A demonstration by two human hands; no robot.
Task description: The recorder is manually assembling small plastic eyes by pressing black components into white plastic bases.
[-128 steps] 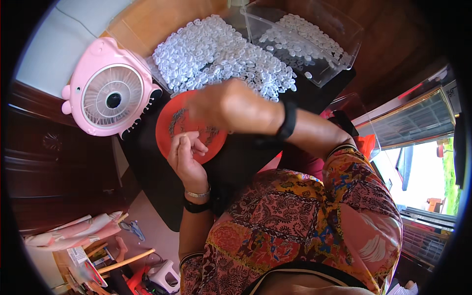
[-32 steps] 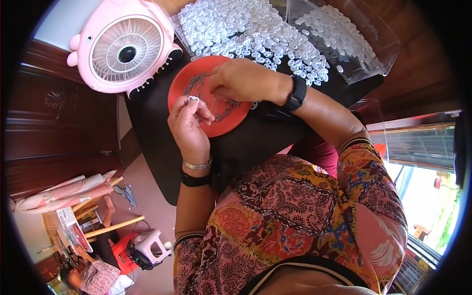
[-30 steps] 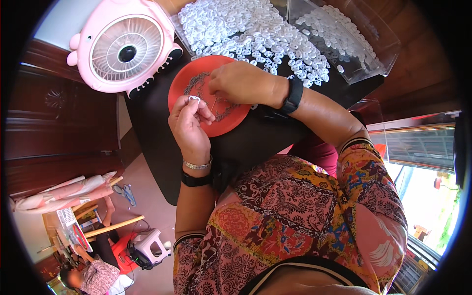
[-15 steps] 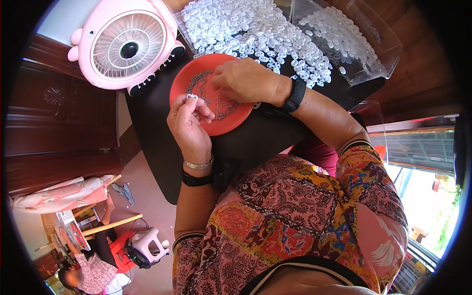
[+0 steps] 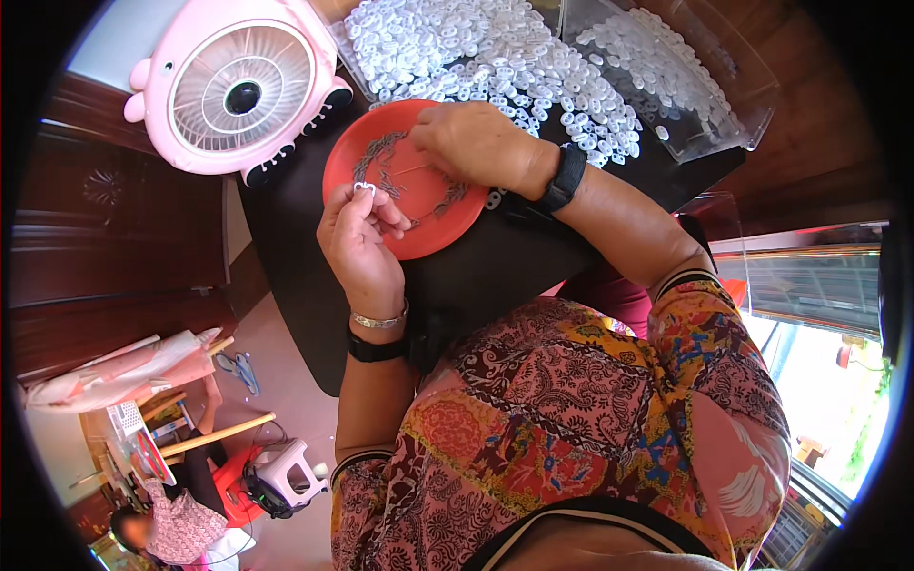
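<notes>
A red round plate (image 5: 447, 228) lies on the black table top (image 5: 495, 285) and carries several thin dark metal pieces (image 5: 381, 152). My left hand (image 5: 362, 238) hovers over the plate's near left rim, fingers pinched on a small white plastic piece (image 5: 364, 188). My right hand (image 5: 476, 143) rests on the far right part of the plate, fingertips down among the metal pieces; what it pinches is hidden. A heap of small white plastic pieces (image 5: 457, 48) lies just beyond the plate.
A pink fan (image 5: 238, 90) stands at the table's far left corner. A clear plastic box (image 5: 676, 76) with more white pieces sits at the far right. Another person (image 5: 162, 523) sits on the floor at the lower left, beside a small stool (image 5: 281, 471).
The view has shifted so plate and hands sit lower and nearer. My right hand has settled on the plate; my left hand still pinches a white piece at the plate's rim.
</notes>
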